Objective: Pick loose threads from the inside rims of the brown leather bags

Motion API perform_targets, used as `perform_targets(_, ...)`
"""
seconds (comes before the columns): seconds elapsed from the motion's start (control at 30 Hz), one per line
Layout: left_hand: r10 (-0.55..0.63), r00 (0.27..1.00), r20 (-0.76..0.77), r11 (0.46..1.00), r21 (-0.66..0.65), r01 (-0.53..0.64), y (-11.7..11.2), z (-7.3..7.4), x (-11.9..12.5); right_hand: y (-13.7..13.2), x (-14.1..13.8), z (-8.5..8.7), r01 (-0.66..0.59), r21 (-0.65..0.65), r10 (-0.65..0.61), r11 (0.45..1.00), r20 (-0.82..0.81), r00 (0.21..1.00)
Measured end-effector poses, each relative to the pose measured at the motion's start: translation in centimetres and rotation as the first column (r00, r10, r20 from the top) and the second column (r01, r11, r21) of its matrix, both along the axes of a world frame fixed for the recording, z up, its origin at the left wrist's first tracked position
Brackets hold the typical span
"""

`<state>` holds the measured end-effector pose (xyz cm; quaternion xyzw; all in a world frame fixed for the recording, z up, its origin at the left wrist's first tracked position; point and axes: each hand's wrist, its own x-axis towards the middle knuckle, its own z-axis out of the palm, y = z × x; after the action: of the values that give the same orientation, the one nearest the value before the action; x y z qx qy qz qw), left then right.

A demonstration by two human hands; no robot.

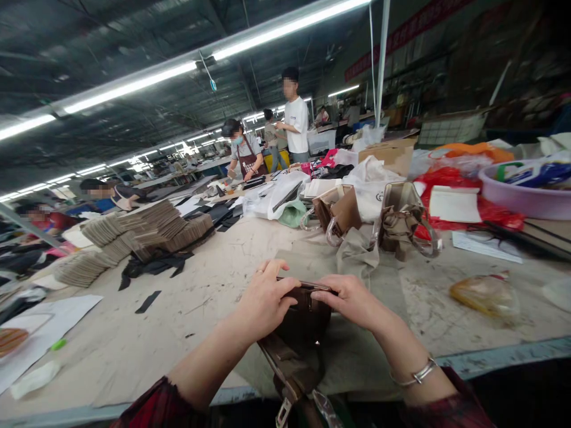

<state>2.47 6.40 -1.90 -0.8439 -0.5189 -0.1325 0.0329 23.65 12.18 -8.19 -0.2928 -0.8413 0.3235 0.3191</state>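
Observation:
A dark brown handbag (pixel 307 324) stands at the table's front edge, its strap and metal buckle (pixel 282 411) hanging towards me. My left hand (pixel 270 297) grips the left part of the bag's top edge, thumb on the near side. At the right end of that edge, my right hand (pixel 350 300) pinches the rim between thumb and fingers. Under the bag lies a grey-green cloth (pixel 357 351). Beyond my hands are a brown bag (pixel 343 211) and another brown bag with a bundled strap (pixel 399 220). The inside of the held bag is mostly hidden.
Stacked grey-brown pieces (pixel 156 229) stand at the left beside black scraps (pixel 154 267). A purple basin (pixel 513 193) and red plastic (pixel 446 184) are at the right. A yellowish plastic packet (pixel 484 294) lies nearer. Across the table, a person in an apron (pixel 247 157) works.

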Motion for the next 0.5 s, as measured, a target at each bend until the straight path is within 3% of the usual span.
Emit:
perform_targets(0.3, -0.004, 1.000, -0.031, 1.000, 0.029, 0.005, 1.5, -0.4, -0.9, -0.1, -0.3, -0.1, 0.051, 0.111, -0.064, 0.993, 0.114, 0.991)
perform_targets(0.5, 0.033, 0.999, -0.015, 0.996, -0.081, -0.034, 1.2, 0.1, -2.3, 0.0, -0.2, 0.2, 0.070, 0.136, -0.093, 0.988, 0.167, 0.982)
